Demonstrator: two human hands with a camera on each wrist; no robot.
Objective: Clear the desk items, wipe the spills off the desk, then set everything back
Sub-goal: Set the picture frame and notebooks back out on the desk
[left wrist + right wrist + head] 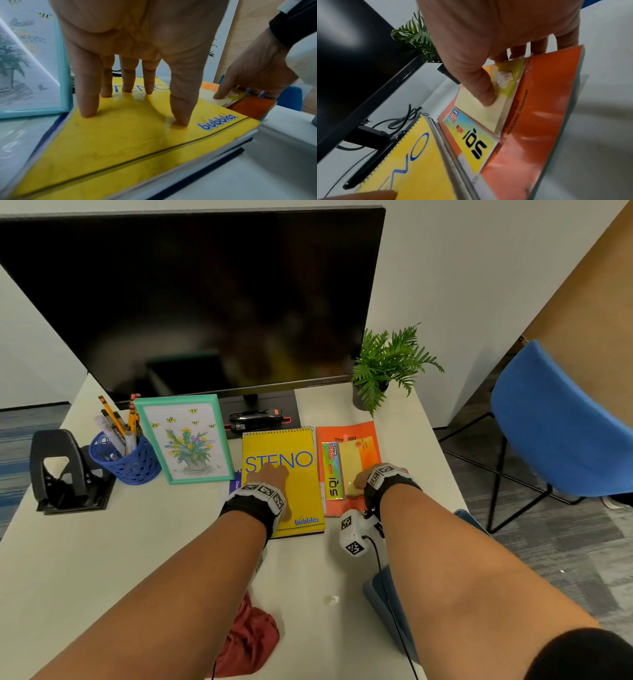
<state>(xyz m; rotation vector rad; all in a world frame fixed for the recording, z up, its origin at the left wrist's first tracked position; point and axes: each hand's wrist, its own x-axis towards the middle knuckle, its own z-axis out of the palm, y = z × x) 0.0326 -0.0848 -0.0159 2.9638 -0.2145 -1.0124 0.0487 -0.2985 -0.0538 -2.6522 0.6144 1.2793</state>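
My left hand lies flat on the yellow STENO notebook, fingers straight and pressing its cover. A dark blue book lies under the notebook. Right of it is an orange book with a sticky note pack on top. My right hand pinches that pack, thumb on the pale pad and the other fingers curled over its far edge. A red cloth lies crumpled near the desk's front. A small wet spill shows on the white desk.
A monitor stands at the back with a stapler on its base. Left of the notebook are a teal picture frame, a blue pencil cup and a black hole punch. A potted plant stands back right, a blue chair beyond.
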